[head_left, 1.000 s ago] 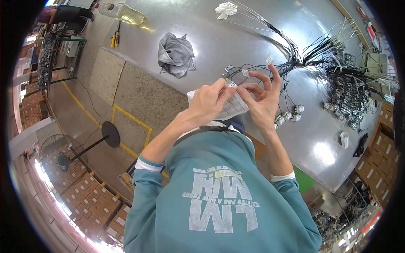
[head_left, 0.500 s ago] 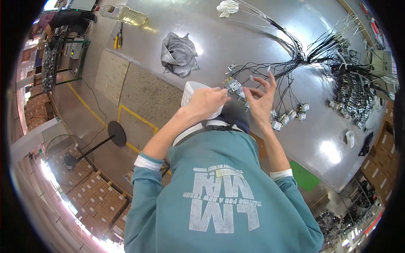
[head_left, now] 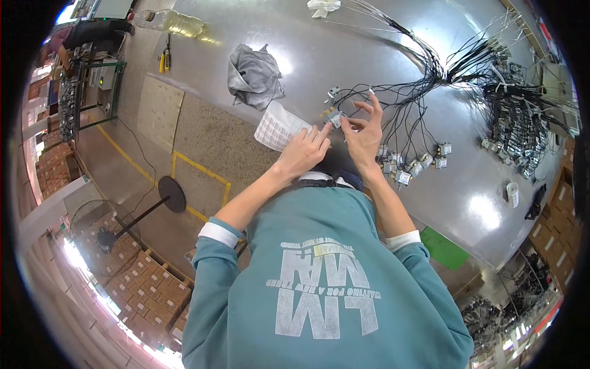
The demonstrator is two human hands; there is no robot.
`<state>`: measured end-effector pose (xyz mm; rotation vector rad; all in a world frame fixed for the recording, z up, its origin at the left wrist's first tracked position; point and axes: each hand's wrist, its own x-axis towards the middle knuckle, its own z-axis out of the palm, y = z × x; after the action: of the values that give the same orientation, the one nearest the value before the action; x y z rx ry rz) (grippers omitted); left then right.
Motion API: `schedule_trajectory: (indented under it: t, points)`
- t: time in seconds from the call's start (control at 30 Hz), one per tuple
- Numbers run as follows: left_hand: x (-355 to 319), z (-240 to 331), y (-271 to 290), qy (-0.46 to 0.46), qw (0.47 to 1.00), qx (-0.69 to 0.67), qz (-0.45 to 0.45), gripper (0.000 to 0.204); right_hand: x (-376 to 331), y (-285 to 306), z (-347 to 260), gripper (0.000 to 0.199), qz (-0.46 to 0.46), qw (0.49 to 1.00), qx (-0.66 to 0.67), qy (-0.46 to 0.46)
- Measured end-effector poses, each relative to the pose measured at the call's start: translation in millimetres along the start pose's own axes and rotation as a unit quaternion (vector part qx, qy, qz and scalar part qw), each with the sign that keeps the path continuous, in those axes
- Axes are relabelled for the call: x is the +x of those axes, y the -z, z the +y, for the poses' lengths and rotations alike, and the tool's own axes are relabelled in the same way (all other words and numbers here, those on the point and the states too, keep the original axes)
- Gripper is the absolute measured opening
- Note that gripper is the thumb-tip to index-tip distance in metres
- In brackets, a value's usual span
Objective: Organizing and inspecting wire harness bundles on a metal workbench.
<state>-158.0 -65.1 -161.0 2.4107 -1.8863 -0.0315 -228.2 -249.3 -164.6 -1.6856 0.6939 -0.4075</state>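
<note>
A white sheet of printed labels [head_left: 276,128] lies under the fingers of my left hand [head_left: 302,149], which holds its right edge. The left fingertips reach a small silvery metal box with brass-coloured connectors [head_left: 334,117]. My right hand [head_left: 365,134] has its thumb and a curled finger pinched at the right side of that box. Its index finger points up, with a small white label [head_left: 371,90] at the tip. Several similar metal boxes on black cables [head_left: 402,178] lie to the right of my right hand. The undersides of my fingers are hidden.
A crumpled grey cloth [head_left: 255,77] lies on the metal table [head_left: 319,52]. Pliers [head_left: 165,56] and a bottle of yellowish liquid [head_left: 172,23] are at the far left. A large cable bundle [head_left: 519,129] fills the right side, near a white roll [head_left: 512,194].
The label sheet has swung flatter, showing its printed face. My right hand has moved left and down to the metal box, and my left fingers have spread toward it.
</note>
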Motion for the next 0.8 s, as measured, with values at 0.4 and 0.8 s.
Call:
schedule_trajectory:
  t: [0.4,0.8]
  points:
    - [13.8,4.2,9.5,-0.02,0.996,0.072,-0.043,0.026,-3.5,-2.6,2.2,0.072,0.001,0.991,-0.104,0.087]
    - [21.5,13.0,5.3,-0.03,0.997,0.059,-0.039,0.017,5.8,13.0,10.5,0.087,-0.004,0.992,-0.087,0.087]
